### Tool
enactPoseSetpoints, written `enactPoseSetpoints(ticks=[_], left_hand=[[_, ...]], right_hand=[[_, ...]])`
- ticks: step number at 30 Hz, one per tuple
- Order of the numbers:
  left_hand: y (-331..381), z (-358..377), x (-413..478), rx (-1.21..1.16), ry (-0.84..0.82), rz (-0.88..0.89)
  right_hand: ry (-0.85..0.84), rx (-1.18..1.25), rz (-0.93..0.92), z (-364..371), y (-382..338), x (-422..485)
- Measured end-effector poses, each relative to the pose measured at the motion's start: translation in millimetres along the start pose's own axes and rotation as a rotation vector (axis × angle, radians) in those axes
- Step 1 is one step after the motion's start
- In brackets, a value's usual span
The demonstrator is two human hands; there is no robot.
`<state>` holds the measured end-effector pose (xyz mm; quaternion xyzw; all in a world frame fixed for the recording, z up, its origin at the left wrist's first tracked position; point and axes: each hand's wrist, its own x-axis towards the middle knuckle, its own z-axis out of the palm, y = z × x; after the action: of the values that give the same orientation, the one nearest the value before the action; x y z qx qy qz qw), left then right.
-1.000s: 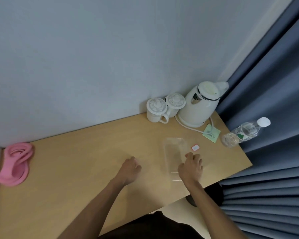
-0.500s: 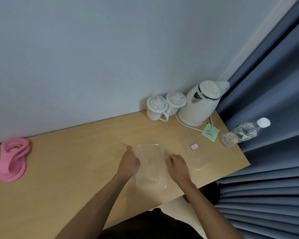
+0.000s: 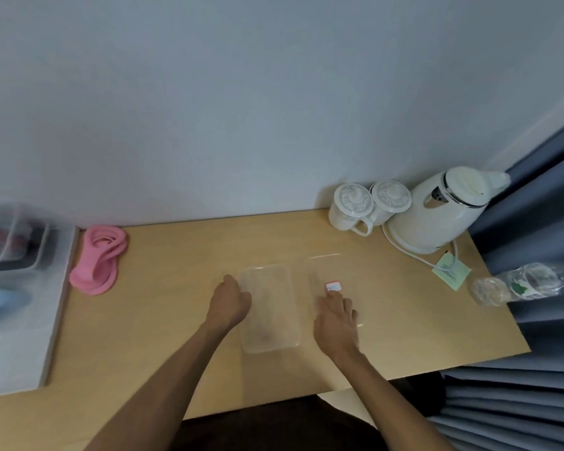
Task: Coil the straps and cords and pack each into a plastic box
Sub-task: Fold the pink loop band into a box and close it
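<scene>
Along the far right of the table (image 3: pixel 176 288) stand two lidded mugs (image 3: pixel 350 208) and a white kettle (image 3: pixel 437 213), whose cord runs to a green tag (image 3: pixel 451 273). A water bottle (image 3: pixel 518 283) lies at the right edge, against the blue curtain (image 3: pixel 534 222). A coiled pink strap (image 3: pixel 100 258) lies at the far left, well apart from both hands, with bare wood between. Left of it, a white shelf (image 3: pixel 23 320) abuts the table's left edge.

The plastic box (image 3: pixel 269 307) sits in the middle, its near end close to the table's near edge. The left hand (image 3: pixel 230 302) is curled against its left rim; whether that grip actually pinches the rim cannot be told. Just right of the box lies a clear lid (image 3: pixel 326 271) with a red-bordered label (image 3: pixel 332 286). The right hand (image 3: pixel 336 315) rests on it, grip released, fingers stretched toward the label.

Only wood shows through the box's floor. Clear bins (image 3: pixel 13 239) on the shelf hold dark and reddish things, too blurred to name.
</scene>
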<state>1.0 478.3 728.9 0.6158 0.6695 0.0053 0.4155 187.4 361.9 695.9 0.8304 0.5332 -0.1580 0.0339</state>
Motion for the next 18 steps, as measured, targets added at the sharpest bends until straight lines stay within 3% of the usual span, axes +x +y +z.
enactPoseSetpoints(ticks=[6,10,14,18], left_hand=[[-46.7,-42.1,-10.6,-0.156,0.062,-0.151],[-74.8,-56.3,-20.3,-0.231,0.071,-0.205],[-93.7,-64.7,-24.5,-0.210,0.047,-0.198],[-102.5,-74.0,-28.8,-0.137,-0.024,-0.201]], right_hand=[[-0.034,0.124,-0.234,7.3,-44.2,-3.0],[-0.005,0.128,-0.187,6.0,-67.1,2.0],[0.049,0.185,-0.327,1.2,-97.8,4.2],[-0.050,0.201,-0.384,-0.8,-131.8,-0.4]])
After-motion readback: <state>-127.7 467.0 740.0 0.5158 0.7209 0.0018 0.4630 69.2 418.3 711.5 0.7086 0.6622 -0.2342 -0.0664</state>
